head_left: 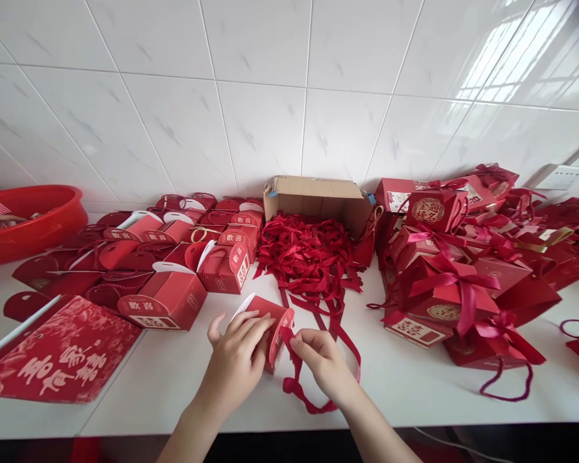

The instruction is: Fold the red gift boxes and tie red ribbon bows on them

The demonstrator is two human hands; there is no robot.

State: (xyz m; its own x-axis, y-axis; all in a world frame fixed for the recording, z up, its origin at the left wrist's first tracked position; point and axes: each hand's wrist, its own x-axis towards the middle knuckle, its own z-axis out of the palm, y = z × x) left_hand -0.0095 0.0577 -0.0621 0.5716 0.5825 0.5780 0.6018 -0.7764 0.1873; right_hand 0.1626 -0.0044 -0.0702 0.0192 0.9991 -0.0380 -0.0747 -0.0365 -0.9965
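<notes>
Several cartons (168,297) lettered 歡喜; left grip (238,354) clasped on red box (275,344), right grip (324,363) pinching ribbon (297,364)

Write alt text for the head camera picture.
The left hand holds a red gift box; the right hand pinches red ribbon at its end. Behind, heaped ribbons spill from a cardboard box between gift boxes at left and bow-tied gift boxes at right.

Red box (276,350), crimson ribbon (297,389), white grey-veined tiles (260,128), brown carton (318,187), red floral package (72,321)
</notes>
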